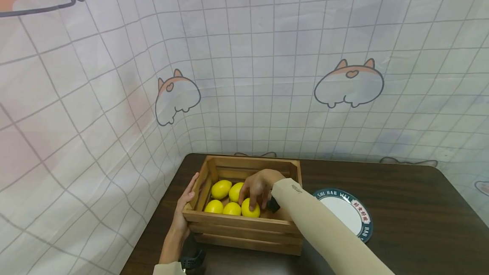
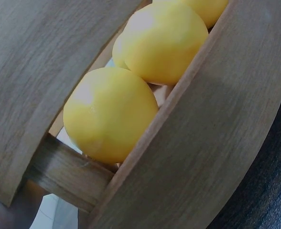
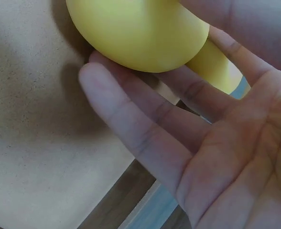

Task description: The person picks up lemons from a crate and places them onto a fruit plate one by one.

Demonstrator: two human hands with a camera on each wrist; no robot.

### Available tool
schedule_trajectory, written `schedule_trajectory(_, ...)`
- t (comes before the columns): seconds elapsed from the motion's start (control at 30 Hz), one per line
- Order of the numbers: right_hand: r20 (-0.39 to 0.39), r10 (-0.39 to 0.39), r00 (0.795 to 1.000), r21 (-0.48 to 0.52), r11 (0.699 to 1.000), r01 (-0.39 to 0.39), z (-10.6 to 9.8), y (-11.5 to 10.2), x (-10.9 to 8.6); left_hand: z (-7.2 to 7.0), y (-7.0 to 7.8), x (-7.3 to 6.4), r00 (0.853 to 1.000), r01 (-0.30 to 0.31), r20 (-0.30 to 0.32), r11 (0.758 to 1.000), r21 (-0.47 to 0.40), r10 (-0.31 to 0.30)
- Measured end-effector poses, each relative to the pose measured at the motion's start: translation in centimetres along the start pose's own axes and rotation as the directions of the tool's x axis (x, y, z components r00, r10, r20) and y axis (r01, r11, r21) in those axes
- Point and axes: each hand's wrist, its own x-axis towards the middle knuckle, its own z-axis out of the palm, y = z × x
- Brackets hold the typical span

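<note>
Inside a slatted wooden crate [image 1: 244, 226], several yellow lemons [image 1: 221, 189] lie mostly toward the left side. My right hand [image 1: 259, 185] reaches down into the crate, its fingers and thumb around a lemon [image 1: 250, 208] at the front. In the right wrist view, that lemon [image 3: 140, 33] sits between the thumb above and the fingers [image 3: 131, 119] below. Against the crate's left end rests my left hand [image 1: 183, 207], fingers extended along the outside. Close in the left wrist view, lemons [image 2: 111, 114] show between the crate's wooden slats [image 2: 188, 124].
A round plate [image 1: 344, 213] with a dark teal lettered rim lies right of the crate, partly behind my right sleeve [image 1: 324, 228]. Both stand on a dark wooden table [image 1: 412, 207]. Behind and to the left hangs a white grid-patterned cloth [image 1: 259, 75] with cartoon animals.
</note>
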Motion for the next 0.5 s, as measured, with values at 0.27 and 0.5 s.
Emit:
schedule_trajectory(0.27, 0.053, -0.031, 0.998, -0.028, 0.999, 0.032, -0.14, 0.24, 0.35, 0.03, 0.05, -0.04, 1.0, 0.005, 0.005, 1.0, 0.0, -0.005)
schedule_trajectory(0.5, 0.063, -0.047, 0.997, -0.036, 0.998, 0.049, -0.17, 0.11, 0.22, -0.14, -0.14, 0.1, 1.0, 0.007, -0.004, 1.0, 0.012, -0.007)
